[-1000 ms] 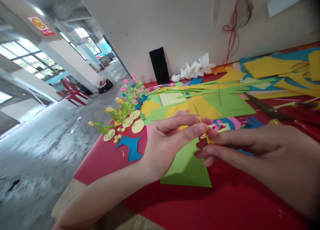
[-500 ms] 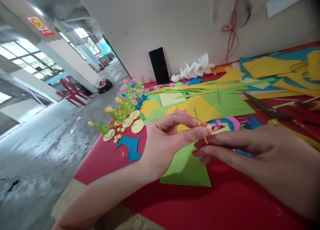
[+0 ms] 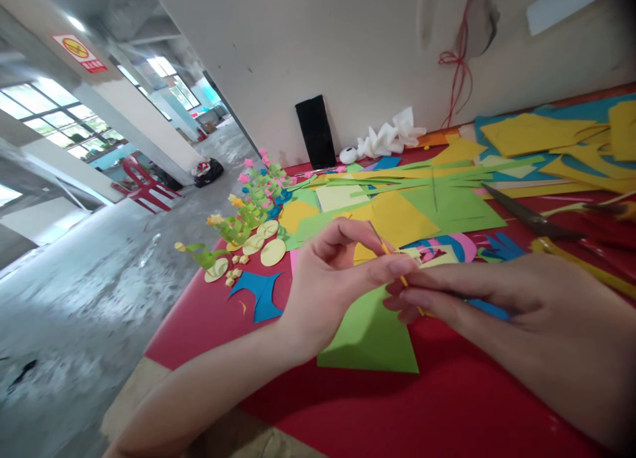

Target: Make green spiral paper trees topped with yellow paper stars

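Left hand (image 3: 338, 272) and right hand (image 3: 501, 305) pinch a thin yellow piece (image 3: 403, 281) over the desk (image 3: 457, 385), fingers (image 3: 400, 266) nearly closed.
Around it: part-hidden green sheet (image 3: 377, 342) at 7 o'clock, scissors (image 3: 531, 214) at 2, black phone (image 3: 316, 133) at 11, sign (image 3: 79, 52) at 10, lettering illegible.

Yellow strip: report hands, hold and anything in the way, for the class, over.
Left hand pinching thin yellow strip; right hand close against its lower part. Strip partly hidden. Green sheet beneath, scissors beyond right hand.

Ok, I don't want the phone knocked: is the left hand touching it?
Apart: the head view shows paper between the left hand and the phone.
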`<state>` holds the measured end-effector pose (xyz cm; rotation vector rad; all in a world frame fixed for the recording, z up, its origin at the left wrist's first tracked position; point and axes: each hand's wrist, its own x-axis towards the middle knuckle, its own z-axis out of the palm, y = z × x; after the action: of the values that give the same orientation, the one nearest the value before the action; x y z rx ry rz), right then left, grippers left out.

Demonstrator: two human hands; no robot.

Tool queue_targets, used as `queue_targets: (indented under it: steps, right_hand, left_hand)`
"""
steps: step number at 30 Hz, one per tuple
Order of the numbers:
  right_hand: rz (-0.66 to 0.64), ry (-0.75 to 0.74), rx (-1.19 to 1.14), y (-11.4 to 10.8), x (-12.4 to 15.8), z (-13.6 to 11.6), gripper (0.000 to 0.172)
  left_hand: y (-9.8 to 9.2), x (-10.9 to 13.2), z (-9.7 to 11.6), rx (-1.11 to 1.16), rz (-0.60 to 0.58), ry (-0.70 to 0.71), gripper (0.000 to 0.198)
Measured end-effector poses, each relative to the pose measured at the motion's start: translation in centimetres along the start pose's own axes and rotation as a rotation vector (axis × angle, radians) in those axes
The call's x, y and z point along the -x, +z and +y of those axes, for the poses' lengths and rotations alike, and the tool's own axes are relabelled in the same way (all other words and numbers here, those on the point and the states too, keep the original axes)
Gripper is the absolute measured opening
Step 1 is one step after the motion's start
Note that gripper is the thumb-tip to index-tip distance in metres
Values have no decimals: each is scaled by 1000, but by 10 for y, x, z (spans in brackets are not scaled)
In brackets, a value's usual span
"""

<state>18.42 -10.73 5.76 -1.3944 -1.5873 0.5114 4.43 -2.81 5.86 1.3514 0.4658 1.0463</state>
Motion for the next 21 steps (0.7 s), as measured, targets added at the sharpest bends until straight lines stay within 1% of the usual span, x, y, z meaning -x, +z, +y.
queue_targets:
  steps: [2, 3, 4, 5, 7, 8, 10, 12, 14, 17, 21]
  right_hand:
    - [-19, 33, -58, 0, 1, -1, 23]
    - [-34, 58, -102, 0, 1, -2, 22]
    - [-53, 92, -159, 0, 1, -3, 21]
    - [-84, 134, -225, -1, 1, -3, 21]
    - [-171, 226, -353, -3, -1, -3, 21]
    - [-208, 259, -400, -4, -2, -3, 23]
    - [-263, 312, -448, -5, -4, -2, 25]
    - [-284, 342, -468, -5, -6, -1, 26]
    - [-307, 362, -484, -5, -7, 0, 24]
    - [-332, 374, -501, -3, -8, 1, 18]
    - [-352, 370, -481, -2, -8, 0, 16]
  left_hand:
    - [-2, 0, 0, 2, -48, -14, 8]
    - [-2, 1, 1, 14, -80, -28, 9]
    - [-3, 1, 2, 31, -116, -49, 14]
    - [-3, 2, 2, 52, -148, -75, 18]
    - [-3, 3, 3, 89, -184, -122, 19]
    - [-3, 3, 4, 100, -184, -138, 18]
    - [-2, 2, 4, 107, -145, -147, 16]
    - [-1, 1, 3, 92, -88, -128, 13]
    - [-1, 0, 2, 67, -56, -115, 11]
    - [-2, -1, 1, 39, -54, -105, 12]
    - [-3, 0, 1, 15, -82, -97, 14]
